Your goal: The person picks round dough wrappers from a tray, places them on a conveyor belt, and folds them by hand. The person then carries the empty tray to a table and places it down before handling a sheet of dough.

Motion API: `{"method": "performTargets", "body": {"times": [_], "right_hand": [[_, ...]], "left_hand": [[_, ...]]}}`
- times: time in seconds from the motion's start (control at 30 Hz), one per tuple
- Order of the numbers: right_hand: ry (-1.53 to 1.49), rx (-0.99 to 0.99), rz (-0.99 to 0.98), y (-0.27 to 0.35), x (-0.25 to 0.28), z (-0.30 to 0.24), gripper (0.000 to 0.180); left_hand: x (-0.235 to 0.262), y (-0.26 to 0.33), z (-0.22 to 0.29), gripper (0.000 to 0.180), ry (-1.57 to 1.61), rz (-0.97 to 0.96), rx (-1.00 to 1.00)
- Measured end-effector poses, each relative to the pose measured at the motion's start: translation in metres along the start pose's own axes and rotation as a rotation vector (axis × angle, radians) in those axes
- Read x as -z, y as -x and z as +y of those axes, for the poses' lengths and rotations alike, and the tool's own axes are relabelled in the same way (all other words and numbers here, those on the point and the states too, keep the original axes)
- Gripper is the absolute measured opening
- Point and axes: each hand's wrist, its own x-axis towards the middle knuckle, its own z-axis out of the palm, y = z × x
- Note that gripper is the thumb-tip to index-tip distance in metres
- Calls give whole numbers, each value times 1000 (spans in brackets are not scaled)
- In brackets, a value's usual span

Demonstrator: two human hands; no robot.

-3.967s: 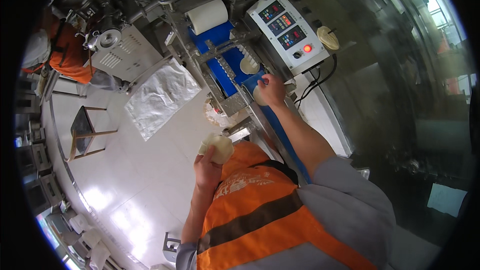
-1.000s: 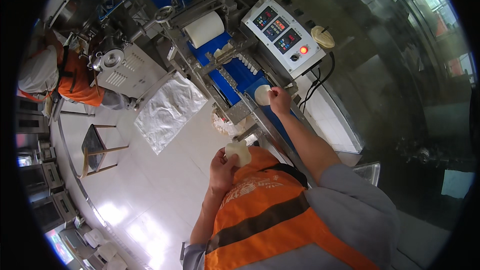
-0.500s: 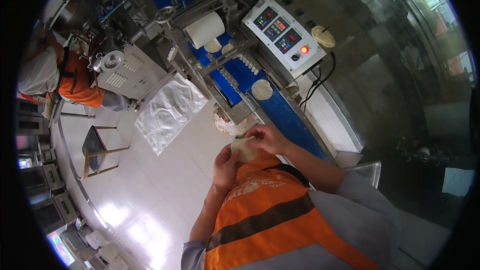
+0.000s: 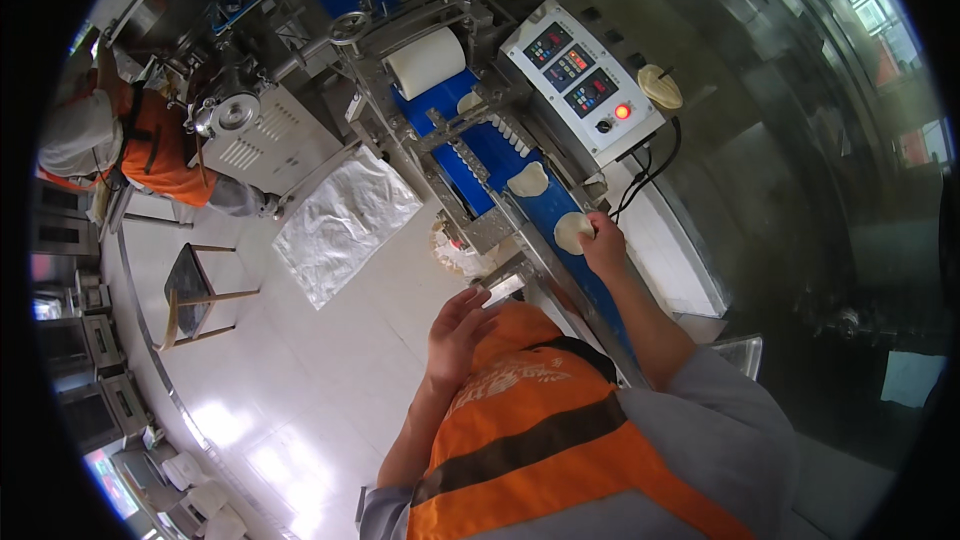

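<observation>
Working far left: co-worker (image 4: 150, 140) in orange vest, beside steel machine (image 4: 260, 135). Foil sheet (image 4: 345, 220) lying below machine, stool (image 4: 195, 295) left of it on white floor. Left hand (image 4: 458, 328) empty, fingers spread, palm up over chest. White roll (image 4: 427, 62) at belt head. Blue belt (image 4: 500, 165) running down-right, one dough disc (image 4: 527, 179) on it. Right hand (image 4: 603, 243) pinching second disc (image 4: 572, 232) at belt's lower stretch. Control panel (image 4: 580, 80) right of belt, red button lit.
</observation>
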Motion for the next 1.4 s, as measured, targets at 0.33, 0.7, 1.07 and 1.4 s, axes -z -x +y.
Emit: {"method": "performTargets", "body": {"times": [0.33,0.7,1.07,1.4], "right_hand": [[-259,308,-21,-138,-3,-163,12],[545,469,-722,-312,-158,-235,23],[792,343,-1022,-322,-204,-239,17],[598,389,-961,-330,-170,-268,45]], "left_hand": [[24,13,-1,46,134,197,-48],[62,7,24,30,252,299,-63],[95,-6,53,31,410,289,-58],[97,-11,58,31,441,289,-99]]}}
